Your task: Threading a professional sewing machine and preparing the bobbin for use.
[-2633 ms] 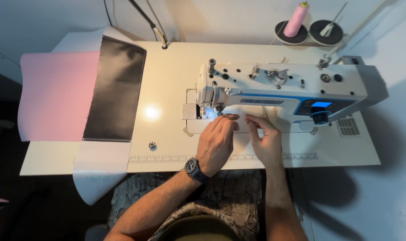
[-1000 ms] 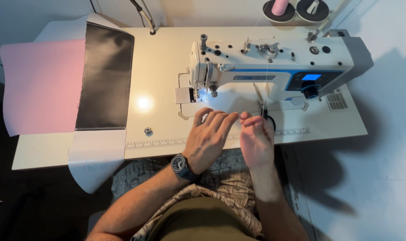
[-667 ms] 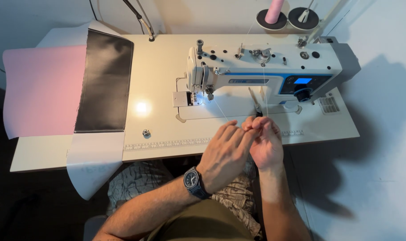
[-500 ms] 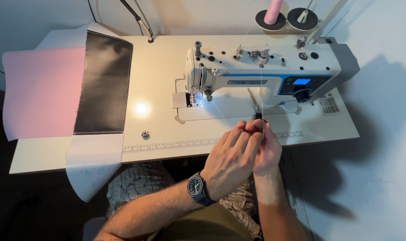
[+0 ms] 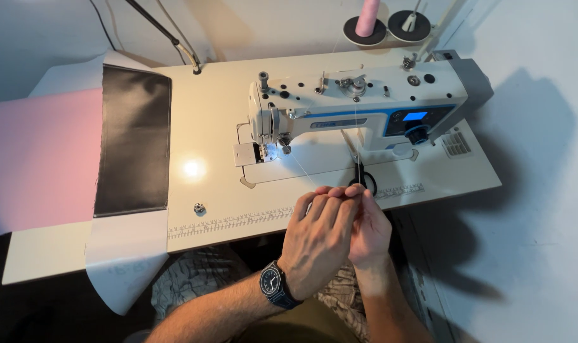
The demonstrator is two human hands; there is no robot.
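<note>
My left hand (image 5: 316, 238), with a dark wristwatch (image 5: 273, 286), and my right hand (image 5: 369, 228) are pressed together at the table's front edge, fingertips pinching a thin white thread (image 5: 303, 168). The thread runs up and left to the lit needle area (image 5: 268, 151) of the white sewing machine (image 5: 358, 108). Another strand rises from my fingers toward the machine's top. Black-handled scissors (image 5: 360, 168) lie just beyond my fingertips on the machine bed.
Pink fabric (image 5: 38, 159) and a black sheet (image 5: 133, 140) lie at the table's left, over a white sheet (image 5: 127, 254). A small metal bobbin (image 5: 199, 208) sits by the printed ruler (image 5: 238, 220). A pink thread cone (image 5: 367, 14) stands at the back.
My hands drew back from the needle area to the table's front edge and came together, pulling thread out with them. The view shifted so the scene sits further left and lower.
</note>
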